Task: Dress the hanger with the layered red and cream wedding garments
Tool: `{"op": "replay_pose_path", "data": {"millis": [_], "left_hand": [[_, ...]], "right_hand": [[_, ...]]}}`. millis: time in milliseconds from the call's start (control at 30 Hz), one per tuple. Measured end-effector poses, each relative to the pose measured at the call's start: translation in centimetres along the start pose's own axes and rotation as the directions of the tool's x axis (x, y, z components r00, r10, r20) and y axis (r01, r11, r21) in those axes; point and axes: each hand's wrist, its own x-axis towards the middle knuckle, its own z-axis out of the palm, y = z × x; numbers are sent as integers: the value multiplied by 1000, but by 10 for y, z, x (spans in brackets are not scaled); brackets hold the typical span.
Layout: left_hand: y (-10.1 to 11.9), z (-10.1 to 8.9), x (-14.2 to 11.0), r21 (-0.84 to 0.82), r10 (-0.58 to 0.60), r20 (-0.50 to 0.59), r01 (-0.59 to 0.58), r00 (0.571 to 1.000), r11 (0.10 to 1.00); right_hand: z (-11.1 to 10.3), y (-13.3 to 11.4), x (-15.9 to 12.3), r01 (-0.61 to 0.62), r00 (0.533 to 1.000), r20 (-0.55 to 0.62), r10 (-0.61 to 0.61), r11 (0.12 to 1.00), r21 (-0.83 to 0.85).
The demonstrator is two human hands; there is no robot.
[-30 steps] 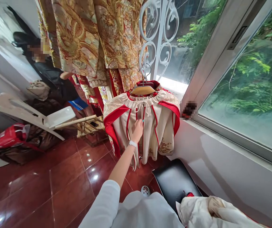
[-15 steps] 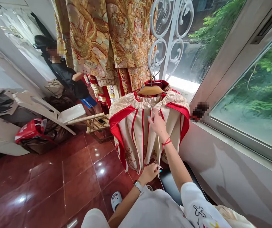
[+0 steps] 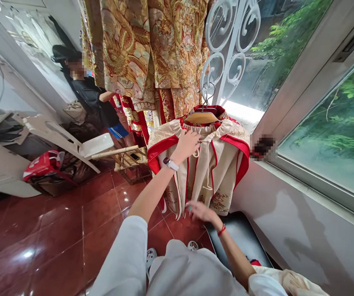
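Red floor (image 3: 103, 222); cape (image 3: 228, 164) touching left grip (image 3: 189, 144), pinch unclear; right grip (image 3: 202, 212) spread, lower.

Cream cloth cape (image 3: 200, 176) with red bands and gold-patterned hem; behind it, gold-and-red patterned brocade robes (image 3: 177, 49).

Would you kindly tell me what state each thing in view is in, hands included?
Cream-and-red garment: hanging, gathered at the top
Wooden hanger: inside the garment's top, hook upward
Cord: dangling down the garment's front; whether knotted, unclear
Left hand: at the gathered top, fingers bent; grip unclear
Right hand: lower, near the hem, blurred
Watch: worn on the left wrist
Gold embroidered garments: hanging
Black seat: partly hidden by pale fabric
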Motion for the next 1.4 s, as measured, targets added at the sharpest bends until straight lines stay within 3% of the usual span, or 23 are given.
{"op": "replay_pose_path", "data": {"millis": [67,100,167,267,400,600,733,867,933,967,1000,1033,1067,1100,1167,1233,1300,1400], "left_hand": [[-7,7,9,-8,16,109,-15,994,1000],[-9,9,8,-24,23,131,-21,991,1000],[-9,9,3,-40,34,121,-29,992,999],[-3,7,-6,18,48,93,-50,994,999],[2,4,-10,69,73,86,-79,994,995],[-1,0,-13,37,148,125,-154,981,987],[-5,-6,-29,98,191,149,-206,970,974],[-15,-22,-65,68,183,145,-194,972,979],[-18,-28,-79,15,129,116,-132,985,991],[-17,-29,-81,-5,61,55,-61,997,998],[-15,-28,-80,-20,-36,-45,35,998,999],[-11,-24,-75,-37,-151,-171,147,974,989],[-7,-19,-66,-60,-267,-300,262,916,963],[-3,-13,-56,-88,-373,-402,370,836,925],[2,1,-35,-124,-536,-472,550,699,826],[0,11,-21,-105,-651,-411,676,638,729],[-10,10,-18,-56,-698,-346,729,627,682],[-36,-8,-29,-21,-659,-285,683,696,730]], "right_hand": [[-26,-22,37,58,994,-100,-45,989,139],[-38,-35,57,121,975,-211,-71,965,234],[-54,-63,93,199,942,-326,-79,914,355],[-58,-95,130,238,894,-448,-9,857,457],[-51,-107,144,336,815,-579,29,791,512],[-54,-77,129,364,802,-597,-26,814,454],[-39,-27,95,157,861,-499,93,886,436],[-33,15,44,1,890,-417,183,915,404],[-48,12,34,10,857,-483,178,933,361],[-58,1,36,57,806,-577,135,951,303],[-70,-14,43,112,724,-687,64,972,209],[-80,-33,55,161,610,-791,-45,985,68],[-89,-53,69,176,508,-846,-164,981,-84],[-96,-74,86,139,479,-841,-251,968,-209],[-104,-107,119,2,520,-802,-295,939,-344],[-110,-123,142,-117,572,-782,-250,918,-379],[-123,-124,152,-184,549,-807,-219,910,-372],[-168,-117,150,-174,480,-840,-254,911,-375]]}}
